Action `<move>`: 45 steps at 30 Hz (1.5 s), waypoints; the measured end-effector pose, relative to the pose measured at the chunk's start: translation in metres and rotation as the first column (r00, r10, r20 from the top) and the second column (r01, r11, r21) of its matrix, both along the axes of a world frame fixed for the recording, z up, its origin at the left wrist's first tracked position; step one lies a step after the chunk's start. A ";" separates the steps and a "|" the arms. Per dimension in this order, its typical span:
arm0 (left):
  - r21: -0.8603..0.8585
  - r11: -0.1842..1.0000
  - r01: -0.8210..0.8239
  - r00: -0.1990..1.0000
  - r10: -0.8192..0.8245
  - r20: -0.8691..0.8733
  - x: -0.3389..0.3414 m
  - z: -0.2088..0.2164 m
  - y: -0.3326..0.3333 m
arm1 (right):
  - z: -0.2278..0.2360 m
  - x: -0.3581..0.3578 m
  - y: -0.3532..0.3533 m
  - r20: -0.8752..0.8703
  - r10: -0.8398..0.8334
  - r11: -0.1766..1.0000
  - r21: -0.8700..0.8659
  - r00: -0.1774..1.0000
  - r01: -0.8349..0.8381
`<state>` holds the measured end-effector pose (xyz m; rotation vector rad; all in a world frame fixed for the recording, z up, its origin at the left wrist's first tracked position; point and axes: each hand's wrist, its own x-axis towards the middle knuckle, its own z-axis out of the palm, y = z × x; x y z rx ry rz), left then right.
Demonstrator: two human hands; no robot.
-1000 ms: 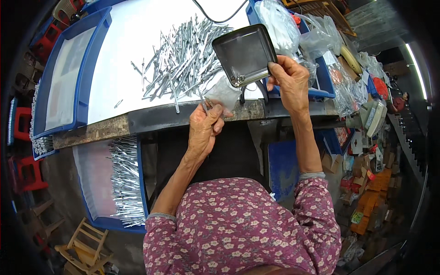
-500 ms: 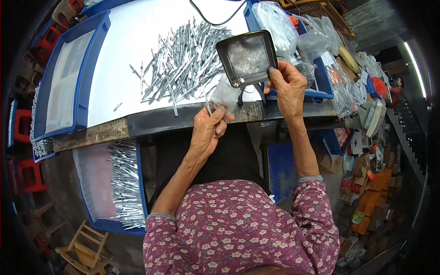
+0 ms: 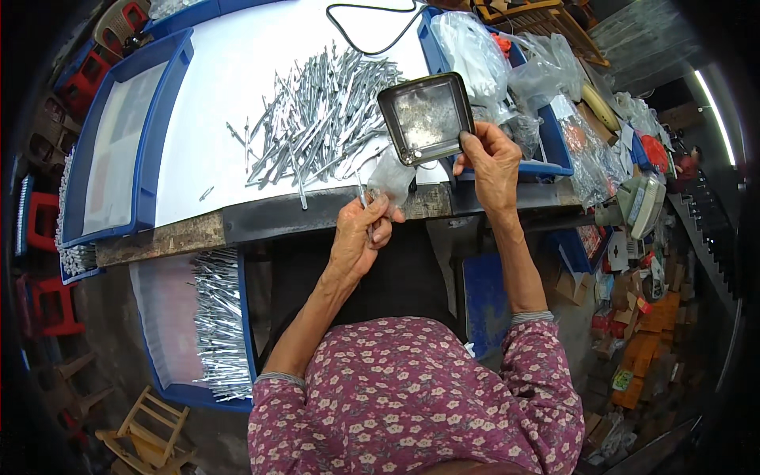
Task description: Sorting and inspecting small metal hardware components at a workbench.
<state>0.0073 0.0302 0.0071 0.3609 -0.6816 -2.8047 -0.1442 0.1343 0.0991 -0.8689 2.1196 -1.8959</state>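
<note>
My right hand (image 3: 496, 162) grips the near right side of a dark square metal tray (image 3: 431, 115), tilted so that its inside faces me. A few tiny shiny pieces lie in the tray's lower left corner. Below the tray, my left hand (image 3: 364, 226) is closed on a small clear plastic bag (image 3: 391, 176) and a thin silvery rod (image 3: 361, 190). The bag stands up from the fingers under the tray's low corner; what it contains is hard to make out. Just beyond my left hand, a heap of slim metal rods (image 3: 321, 115) covers the white tabletop (image 3: 214, 103).
A blue tray (image 3: 147, 150) stands on the left, and a blue bin (image 3: 558, 134) with plastic bags (image 3: 475, 59) on the right. Under the table edge (image 3: 277, 215), a blue crate (image 3: 244, 317) holds more rods. A black cable (image 3: 372, 52) curves across the far tabletop.
The metal tray and my right hand have come slightly lower and nearer. My left hand keeps its hold on the bag and rod. The view has shifted a little, showing more of the cable.
</note>
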 end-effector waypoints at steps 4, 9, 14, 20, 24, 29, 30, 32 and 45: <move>0.013 1.000 0.022 1.000 -0.022 -0.003 0.002 -0.002 -0.001 | -0.007 -0.001 0.004 0.027 -0.018 1.000 -0.022 0.999 0.019; 0.004 0.999 0.044 0.999 -0.044 -0.005 0.001 -0.002 0.000 | -0.008 0.001 0.009 0.065 -0.036 0.999 -0.031 0.997 0.038; -0.010 1.000 0.029 1.000 -0.029 -0.003 0.000 -0.001 0.001 | -0.012 0.001 0.013 0.088 -0.014 0.999 -0.040 0.996 0.017; -0.094 0.995 -0.019 0.999 0.023 0.033 -0.003 0.001 0.004 | -0.012 0.008 0.014 0.099 -0.062 0.998 -0.018 0.993 0.064; -0.098 0.995 -0.013 0.999 0.016 0.032 -0.006 0.000 0.004 | -0.015 0.012 0.012 0.072 -0.075 0.994 -0.071 0.995 0.080; -0.015 0.999 -0.050 0.996 0.051 0.070 -0.010 0.005 0.004 | -0.011 0.018 0.011 0.038 -0.062 0.997 -0.035 0.997 0.064; -0.013 0.999 -0.052 0.996 0.052 0.070 -0.011 0.005 0.005 | -0.008 0.020 0.010 0.004 -0.078 0.996 -0.037 0.997 0.078; 0.049 0.997 -0.058 0.998 0.056 0.041 -0.013 0.005 0.006 | -0.003 0.024 0.007 -0.034 -0.093 0.995 -0.037 0.995 0.092; 0.098 0.994 -0.058 0.994 0.066 -0.087 -0.025 0.008 0.001 | 0.004 0.034 0.001 -0.611 -0.098 0.989 0.030 0.786 0.146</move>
